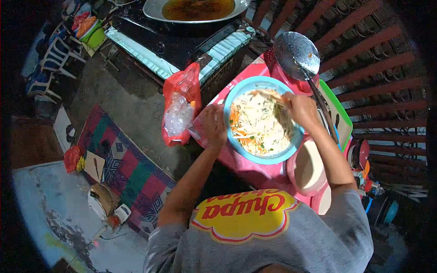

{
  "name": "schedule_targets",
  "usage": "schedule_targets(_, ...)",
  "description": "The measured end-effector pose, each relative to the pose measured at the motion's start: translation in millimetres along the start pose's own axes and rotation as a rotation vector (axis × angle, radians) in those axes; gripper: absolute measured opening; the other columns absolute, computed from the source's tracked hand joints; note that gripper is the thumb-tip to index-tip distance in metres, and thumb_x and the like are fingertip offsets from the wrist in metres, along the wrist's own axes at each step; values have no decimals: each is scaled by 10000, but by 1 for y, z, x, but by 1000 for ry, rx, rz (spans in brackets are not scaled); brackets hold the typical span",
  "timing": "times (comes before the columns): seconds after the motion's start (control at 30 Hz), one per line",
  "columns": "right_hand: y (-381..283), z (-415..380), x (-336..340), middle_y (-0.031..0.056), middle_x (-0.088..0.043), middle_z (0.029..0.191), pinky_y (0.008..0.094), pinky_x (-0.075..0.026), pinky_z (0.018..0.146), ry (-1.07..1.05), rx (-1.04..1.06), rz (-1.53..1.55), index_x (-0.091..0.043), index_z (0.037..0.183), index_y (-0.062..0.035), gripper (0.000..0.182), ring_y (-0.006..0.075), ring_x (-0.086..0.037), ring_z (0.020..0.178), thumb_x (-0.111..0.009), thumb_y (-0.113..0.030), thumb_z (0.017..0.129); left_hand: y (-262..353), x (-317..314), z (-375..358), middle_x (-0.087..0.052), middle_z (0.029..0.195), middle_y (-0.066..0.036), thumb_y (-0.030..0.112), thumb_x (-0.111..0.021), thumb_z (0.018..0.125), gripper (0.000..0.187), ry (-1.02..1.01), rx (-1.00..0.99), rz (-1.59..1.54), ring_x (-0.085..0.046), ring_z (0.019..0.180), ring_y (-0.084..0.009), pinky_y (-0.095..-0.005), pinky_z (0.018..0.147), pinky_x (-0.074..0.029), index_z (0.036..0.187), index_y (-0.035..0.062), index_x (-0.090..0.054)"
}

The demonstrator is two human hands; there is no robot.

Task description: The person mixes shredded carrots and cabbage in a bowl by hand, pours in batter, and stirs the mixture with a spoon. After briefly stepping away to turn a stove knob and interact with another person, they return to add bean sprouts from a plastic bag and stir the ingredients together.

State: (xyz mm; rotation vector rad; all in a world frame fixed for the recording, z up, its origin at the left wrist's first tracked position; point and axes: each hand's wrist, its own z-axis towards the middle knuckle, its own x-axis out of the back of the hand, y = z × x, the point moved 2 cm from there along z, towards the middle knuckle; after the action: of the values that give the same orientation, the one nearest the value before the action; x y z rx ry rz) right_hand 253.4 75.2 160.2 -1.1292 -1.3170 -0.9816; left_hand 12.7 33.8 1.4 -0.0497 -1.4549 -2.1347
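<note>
A light blue bowl (231, 136) stands on the pink-covered table, filled with pale batter (261, 116) mixed with shredded orange and green vegetables. My left hand (214, 123) rests against the bowl's left rim, its fingers partly bent and pressed to the side. At the upper right of the bowl, my right hand (298, 109) reaches in over the rim with its fingers curled down to the mixture. Some blur covers those fingertips, and what they hold, if anything, cannot be made out.
A pan of oil (198, 10) sits on the stove at the top. Beside the bowl lie a large skimmer (296, 50), a green tray (346, 118) and a pink container of pale liquid (309, 168). A red plastic bag (181, 104) hangs left of the table.
</note>
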Motion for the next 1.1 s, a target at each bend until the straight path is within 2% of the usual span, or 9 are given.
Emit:
schedule_targets(0.1,-6,31,-22,133,-618,708,428,-458,558,31,0,136,-615,817,-130,136,311,-605,639,-587,-242,744,-2,-22,-12,-518,1035,-161,335,-370,918,378,-63,45,-99,-469,971,-310,-414,874,-321,1023,21,-553)
schedule_targets(0.3,-42,-17,-2,66,-555,568,375,-423,433,-4,662,7,-594,851,-163,120,249,-558,479,-573,-189,735,17,-19,-7,-511,1058,-189,287,-306,940,392,-33,-27,-6,-469,1007,-332,-413,877,-343,1146,-8,-462)
schedule_targets(0.53,-46,-97,-18,56,-592,687,290,-458,405,50,455,-216,-576,926,-137,195,178,-580,476,-551,-195,742,36,-15,-11,-527,1020,-186,275,-273,952,404,86,-107,-88,-488,983,-326,-409,867,-352,1178,-19,-433)
schedule_targets(0.6,-50,-82,-29,80,-612,686,298,-462,428,18,404,-205,-599,935,-140,231,182,-590,500,-567,-172,708,37,-12,-7,-519,1060,-182,302,-267,956,438,-77,186,-337,-474,1031,-304,-392,884,-346,1214,-25,-404)
schedule_targets(0.73,-25,-56,2,120,-623,691,391,-463,517,-130,90,103,-658,908,-159,190,287,-603,579,-611,-237,741,29,-9,-18,-500,1108,-187,303,-268,957,446,-106,50,10,-454,1070,-297,-379,904,-337,1219,-34,-398)
schedule_targets(0.8,-10,-68,30,134,-624,695,379,-468,507,-41,75,70,-652,942,-169,210,280,-606,566,-593,-235,751,33,-4,-33,-483,1135,-195,274,-282,950,422,-11,485,-416,-441,1085,-299,-384,905,-334,1215,-32,-401)
schedule_targets(0.93,-26,-80,-16,89,-635,688,355,-456,442,-34,-9,-206,-635,932,-207,225,185,-603,505,-556,-133,734,50,7,-51,-486,1120,-190,241,-307,936,396,-130,524,-292,-449,1071,-288,-378,906,-338,1209,-26,-409)
schedule_targets(1.03,-36,-59,-46,107,-629,692,378,-468,488,44,25,-124,-637,913,-186,199,235,-611,544,-556,-166,732,52,10,-50,-487,1136,-167,223,-319,924,394,-228,630,-507,-464,1045,-270,-363,901,-355,1219,-25,-403)
schedule_targets(1.1,-37,-52,-21,136,-628,723,406,-476,569,-211,14,62,-637,910,-167,204,290,-619,631,-562,-208,724,57,16,-44,-484,1162,-135,181,-327,928,361,-274,613,-568,-496,989,-226,-307,872,-382,1216,-22,-407)
